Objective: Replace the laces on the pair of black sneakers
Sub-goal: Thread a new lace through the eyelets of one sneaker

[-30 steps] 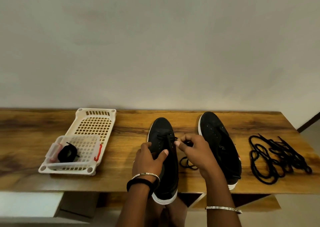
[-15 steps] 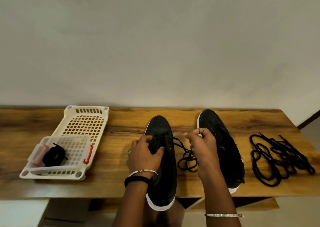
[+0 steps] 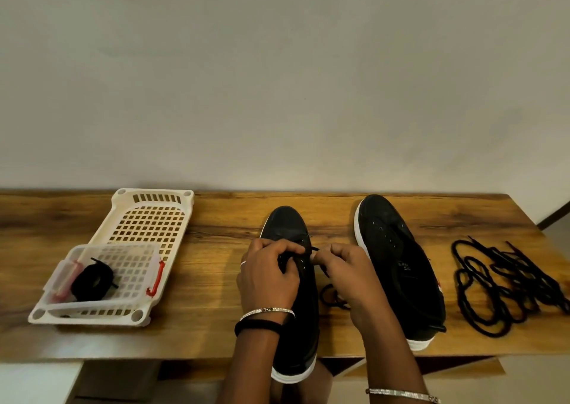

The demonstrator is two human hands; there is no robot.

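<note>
Two black sneakers with white soles stand on the wooden table. The left sneaker [image 3: 287, 225] lies under both hands, its heel over the front edge. My left hand [image 3: 268, 275] grips its upper beside the eyelets. My right hand [image 3: 344, 269] pinches the tip of a black lace [image 3: 331, 294] close to an eyelet; the rest of that lace loops on the table between the shoes. The right sneaker [image 3: 398, 268] has bare eyelets and no lace. A tangle of loose black laces [image 3: 505, 286] lies at the far right.
A white plastic basket [image 3: 148, 221] sits on the left of the table [image 3: 209, 280], holding a small clear box with red clips [image 3: 123, 268] and a coiled black lace [image 3: 92, 282]. A plain wall rises right behind the table.
My right hand has drawn back in to the left sneaker's eyelets with the lace tip, after pulling the lace out to the right. My left hand has shifted up onto the lacing area.
</note>
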